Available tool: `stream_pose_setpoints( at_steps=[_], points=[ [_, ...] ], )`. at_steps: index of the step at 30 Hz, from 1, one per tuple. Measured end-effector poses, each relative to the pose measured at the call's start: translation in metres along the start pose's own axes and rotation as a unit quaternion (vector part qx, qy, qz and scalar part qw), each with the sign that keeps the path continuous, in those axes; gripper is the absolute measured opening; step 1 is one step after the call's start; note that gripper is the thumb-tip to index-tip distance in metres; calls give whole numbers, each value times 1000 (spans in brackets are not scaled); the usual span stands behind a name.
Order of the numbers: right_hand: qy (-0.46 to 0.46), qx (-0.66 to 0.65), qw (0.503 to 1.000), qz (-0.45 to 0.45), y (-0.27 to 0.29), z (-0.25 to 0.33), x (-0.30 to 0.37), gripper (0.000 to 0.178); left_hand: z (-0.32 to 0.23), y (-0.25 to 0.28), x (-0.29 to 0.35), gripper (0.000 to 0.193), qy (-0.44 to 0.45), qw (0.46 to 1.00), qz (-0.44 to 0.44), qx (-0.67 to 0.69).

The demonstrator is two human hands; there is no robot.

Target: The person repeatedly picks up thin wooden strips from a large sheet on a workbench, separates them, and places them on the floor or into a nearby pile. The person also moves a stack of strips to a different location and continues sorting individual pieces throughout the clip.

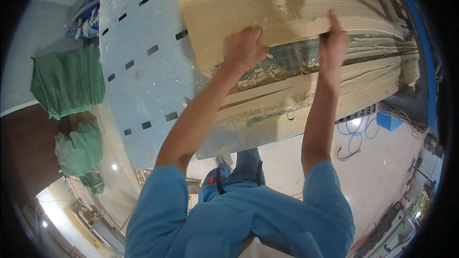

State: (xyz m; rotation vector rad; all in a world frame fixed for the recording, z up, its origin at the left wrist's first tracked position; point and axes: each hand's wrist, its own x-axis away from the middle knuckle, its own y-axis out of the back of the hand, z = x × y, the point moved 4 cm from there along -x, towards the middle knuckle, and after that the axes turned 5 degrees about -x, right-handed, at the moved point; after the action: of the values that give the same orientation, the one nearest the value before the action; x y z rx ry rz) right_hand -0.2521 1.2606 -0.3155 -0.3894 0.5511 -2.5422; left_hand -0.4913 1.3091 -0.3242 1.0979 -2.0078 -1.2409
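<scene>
Both hands are at the board's near edge: the left hand (245, 48) curled, the right hand (333, 43) blurred, one finger extended; whether either grips anything, I cannot tell. One grooved board (267, 14) lies on the one tabletop (158, 81), far side. Grooving looks done there; clearing the chips (265, 74) and strips (282, 84) on the near side seems left, both too jumbled to count. Far left hang at least two green cloths (71, 83).

- Right hand (334, 45), right of upper centre: blurred; the dark patch (325, 35) at its fingers is indistinct.
- Tan board (224, 5): cut off by the top edge.
- Clutter (394, 220), lower right: too small to tell.
</scene>
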Motion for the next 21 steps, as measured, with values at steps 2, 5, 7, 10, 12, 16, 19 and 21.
stream_pose_setpoints(
  at_steps=[2,5,7,10,12,16,19,21],
  points=[
    [-17,-121,991,58,-18,27,10,24,-13,48,-2,29,-45,992,-80,-92],
    [-67,-126,990,16,-22,27,28,26,-17,91,8,29,-58,984,-118,-124],
    [-117,-64,991,-6,-6,9,53,28,-8,81,33,31,-49,985,-34,-160],
    [-149,-58,987,18,42,-30,112,31,25,28,105,34,-39,989,41,-133],
    [-177,-11,984,-27,83,-62,158,33,54,-16,147,38,-56,992,58,-100],
    [-371,213,894,130,140,-115,183,38,97,-91,207,49,42,986,156,-28],
    [-343,418,803,252,150,-128,134,36,103,-83,209,58,-32,995,3,-91],
    [-173,399,856,280,132,-128,89,37,103,-75,198,56,-41,997,2,-68]
  ],
)
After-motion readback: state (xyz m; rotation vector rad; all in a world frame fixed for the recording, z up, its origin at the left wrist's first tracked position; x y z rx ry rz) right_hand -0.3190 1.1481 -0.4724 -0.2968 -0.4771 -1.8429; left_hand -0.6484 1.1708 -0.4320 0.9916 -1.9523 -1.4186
